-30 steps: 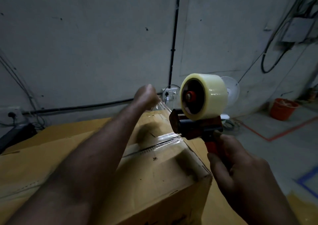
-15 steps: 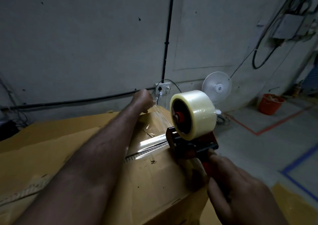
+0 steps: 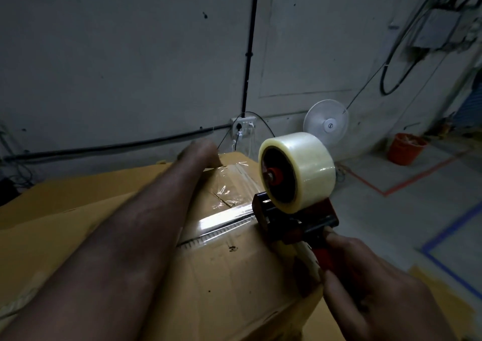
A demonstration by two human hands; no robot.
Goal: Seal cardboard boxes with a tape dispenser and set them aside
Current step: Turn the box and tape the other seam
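Head view: my right hand [image 3: 370, 296] grips the tape dispenser [image 3: 294, 210], set on the cardboard box [image 3: 234, 275] mid-seam. My left hand [image 3: 200, 152] sits at the far edge, fingers too blurred to tell. Next, probably: drag the dispenser toward me, pressing down.

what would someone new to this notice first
The big pale tape roll at centre right stands out, riding on a red tape dispenser that the right hand holds by its handle on the cardboard box. A shiny tape strip runs from it across the box top toward the left hand, blurred at the far edge. Beyond, a white fan stands by the wall and an orange bucket on the floor at right.
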